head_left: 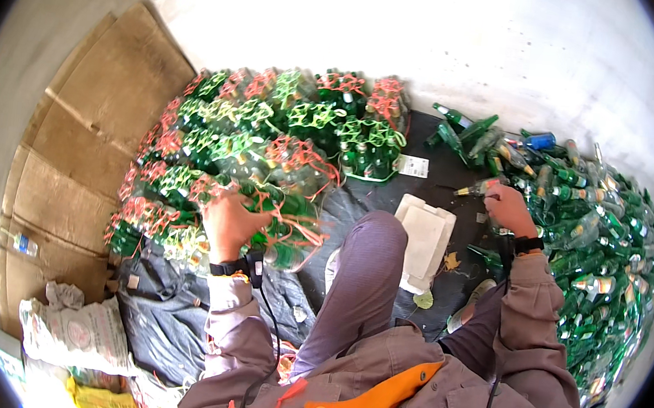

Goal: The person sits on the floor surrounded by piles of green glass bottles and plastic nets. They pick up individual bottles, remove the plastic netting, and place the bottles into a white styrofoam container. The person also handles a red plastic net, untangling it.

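Right now the bottle (470,189) sits in my right hand (511,211), its neck end pointing left, just beside the edge of the heap of loose bottles (586,256). My right fingers are closed around it. My left hand (231,222) is over the near rows of netted bottles (286,255), thumb spread toward the red netting strands (299,223); the fingertips are hidden, so I cannot tell whether they grip the netting or only rest on it.

I judge the heap the likeliest trouble: its bottles lie at all angles, so knocking one with my right hand could set its neighbours rolling, and glass hitting glass could chip. A loose hold on the bottle could let it slip onto the dark sheet (166,318). On my left, a finger or the black cable (273,317) from my wristband could catch in the netting and drag a bundle over.

Between the two sides, my bent knee (374,248) is close to the white foam slab (422,241), which I might crack by leaning on it. Farther out, flattened cardboard (60,194) leans along the left, and the white wall (407,31) backs everything.
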`<state>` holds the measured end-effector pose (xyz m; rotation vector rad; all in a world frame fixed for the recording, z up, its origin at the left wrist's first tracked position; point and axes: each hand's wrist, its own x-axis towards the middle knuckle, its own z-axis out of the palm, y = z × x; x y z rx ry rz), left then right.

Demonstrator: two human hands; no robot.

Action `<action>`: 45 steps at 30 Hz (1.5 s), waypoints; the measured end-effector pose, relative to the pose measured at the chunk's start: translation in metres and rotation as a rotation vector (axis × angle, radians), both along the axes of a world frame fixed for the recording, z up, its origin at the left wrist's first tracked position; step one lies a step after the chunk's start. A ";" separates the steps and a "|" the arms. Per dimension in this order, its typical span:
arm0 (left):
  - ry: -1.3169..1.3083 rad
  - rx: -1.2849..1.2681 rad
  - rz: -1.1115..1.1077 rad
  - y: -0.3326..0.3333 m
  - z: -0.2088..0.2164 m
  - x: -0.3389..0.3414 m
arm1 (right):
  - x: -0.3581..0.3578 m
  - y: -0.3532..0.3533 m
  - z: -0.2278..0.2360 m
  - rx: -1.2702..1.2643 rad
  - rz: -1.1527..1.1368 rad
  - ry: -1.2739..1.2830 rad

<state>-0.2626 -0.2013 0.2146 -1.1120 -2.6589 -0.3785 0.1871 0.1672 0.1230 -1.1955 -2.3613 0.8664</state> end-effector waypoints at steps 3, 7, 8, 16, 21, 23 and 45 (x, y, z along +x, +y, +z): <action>-0.089 -0.108 0.069 -0.055 -0.049 -0.007 | -0.013 -0.011 0.007 -0.201 -0.001 -0.009; -0.232 -0.176 0.175 -0.109 -0.115 -0.012 | -0.018 -0.011 0.002 -0.281 0.045 0.025; -0.261 -0.205 0.201 -0.120 -0.128 -0.013 | -0.020 -0.012 0.001 -0.313 0.039 0.017; -0.349 -0.210 0.264 -0.170 -0.230 -0.039 | -0.037 -0.022 0.001 -0.535 -0.043 0.010; -0.332 -0.215 0.282 -0.166 -0.238 -0.062 | -0.042 -0.026 -0.004 -0.580 -0.054 -0.015; -0.318 -0.178 0.292 -0.165 -0.246 -0.076 | -0.044 -0.025 -0.006 -0.578 -0.053 -0.015; -0.456 -0.542 0.366 -0.088 -0.239 -0.141 | -0.031 -0.044 0.018 -0.440 0.068 0.001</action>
